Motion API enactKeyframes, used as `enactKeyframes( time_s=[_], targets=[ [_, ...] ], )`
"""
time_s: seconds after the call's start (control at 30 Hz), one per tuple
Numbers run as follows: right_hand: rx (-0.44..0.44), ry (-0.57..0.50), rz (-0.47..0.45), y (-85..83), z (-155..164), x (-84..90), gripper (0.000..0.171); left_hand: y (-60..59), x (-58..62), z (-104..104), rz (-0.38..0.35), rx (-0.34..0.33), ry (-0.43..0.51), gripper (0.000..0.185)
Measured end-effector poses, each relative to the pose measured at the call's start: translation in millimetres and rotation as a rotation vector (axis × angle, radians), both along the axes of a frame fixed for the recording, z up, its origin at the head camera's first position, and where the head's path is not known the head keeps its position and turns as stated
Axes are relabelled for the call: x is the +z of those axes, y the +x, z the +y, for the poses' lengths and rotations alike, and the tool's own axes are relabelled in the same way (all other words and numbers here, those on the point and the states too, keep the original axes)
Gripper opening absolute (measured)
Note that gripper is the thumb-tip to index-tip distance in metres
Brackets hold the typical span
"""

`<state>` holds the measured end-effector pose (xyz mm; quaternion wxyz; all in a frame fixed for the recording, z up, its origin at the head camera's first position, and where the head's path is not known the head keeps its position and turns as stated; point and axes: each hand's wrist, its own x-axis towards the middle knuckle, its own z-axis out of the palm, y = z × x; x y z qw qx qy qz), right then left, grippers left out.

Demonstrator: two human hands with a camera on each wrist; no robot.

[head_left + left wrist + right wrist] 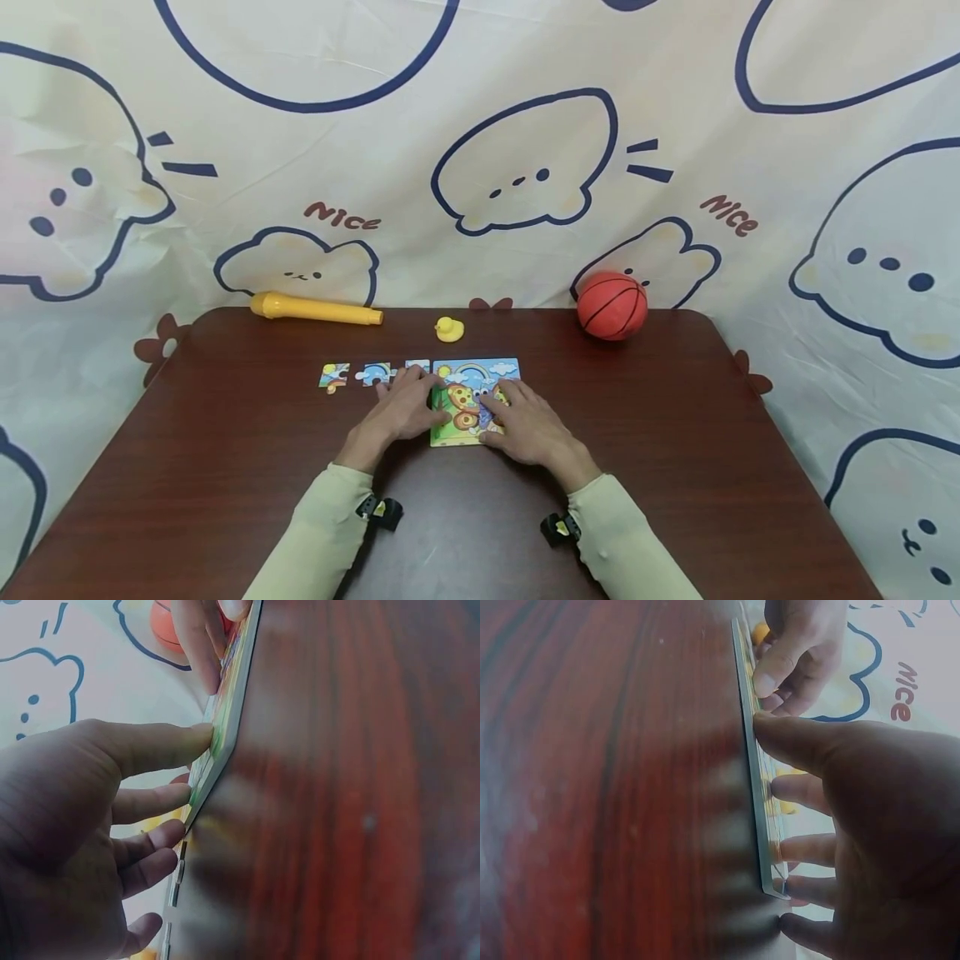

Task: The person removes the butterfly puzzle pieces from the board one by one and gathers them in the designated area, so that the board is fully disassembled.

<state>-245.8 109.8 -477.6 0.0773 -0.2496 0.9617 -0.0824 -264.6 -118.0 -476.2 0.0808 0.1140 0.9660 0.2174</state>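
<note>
A square jigsaw puzzle in a thin tray (474, 367), printed with a rainbow and cartoon animals, lies flat on the table. My left hand (402, 411) is at its left side; in the left wrist view, the left thumb (169, 746) and index finger touch the puzzle near its edge. My right hand (534, 427) rests on the right part, thumb (795, 739) and fingertips on the picture in the right wrist view. Both hands hide parts of the picture. Left of the tray lie loose jigsaw pieces (334, 375), one partly behind the left hand.
A yellow toy microphone (318, 309) lies along the table's back edge. Behind the puzzle sits a small yellow rubber duck (449, 330). A red toy basketball (612, 306) stands at the back right. A printed cloth (420, 267) hangs behind the brown table (225, 450).
</note>
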Motion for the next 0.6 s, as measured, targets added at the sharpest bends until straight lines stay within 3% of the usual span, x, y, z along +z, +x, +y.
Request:
enactKeyframes(
  time_s=[0.6],
  targets=[
    [0.013,0.003,0.004,1.3,0.6,0.5,0.062,-5.7,-0.1,1.6,-0.013,0.011,0.073,0.048]
  ],
)
